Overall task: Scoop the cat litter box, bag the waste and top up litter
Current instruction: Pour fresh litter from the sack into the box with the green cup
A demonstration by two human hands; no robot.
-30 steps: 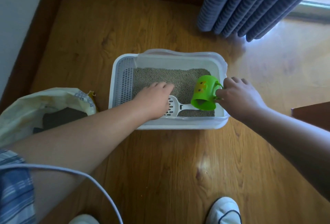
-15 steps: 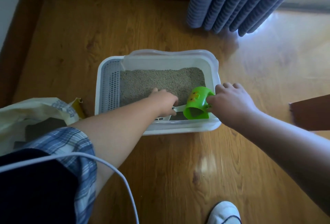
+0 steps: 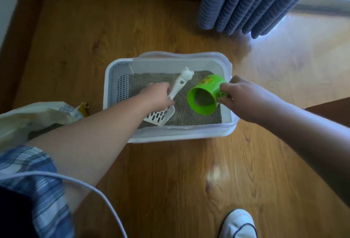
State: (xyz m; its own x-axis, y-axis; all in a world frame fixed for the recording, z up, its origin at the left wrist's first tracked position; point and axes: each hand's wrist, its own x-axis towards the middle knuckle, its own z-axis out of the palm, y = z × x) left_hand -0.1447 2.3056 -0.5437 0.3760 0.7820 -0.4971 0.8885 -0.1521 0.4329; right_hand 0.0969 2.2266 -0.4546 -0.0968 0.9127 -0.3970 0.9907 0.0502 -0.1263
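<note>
A white litter box (image 3: 181, 135) stands on the wooden floor, filled with grey litter (image 3: 189, 112). My left hand (image 3: 158, 95) grips the handle of a white slotted scoop (image 3: 161, 117), blade down near the box's front wall, cat-shaped handle end pointing away. My right hand (image 3: 244, 97) holds a green cup (image 3: 205, 95) by its handle, tipped on its side over the litter with its mouth facing me; a little litter shows inside.
An open cream litter bag (image 3: 37, 116) lies on the floor left of the box. A grey curtain (image 3: 255, 0) hangs at the back right. A brown furniture corner (image 3: 331, 109) juts in at right. My white shoe (image 3: 239, 224) is at the bottom.
My left hand has picked the scoop up from lying flat and turned it, handle now pointing away. The green cup has tilted further toward me. The view shifted slightly.
</note>
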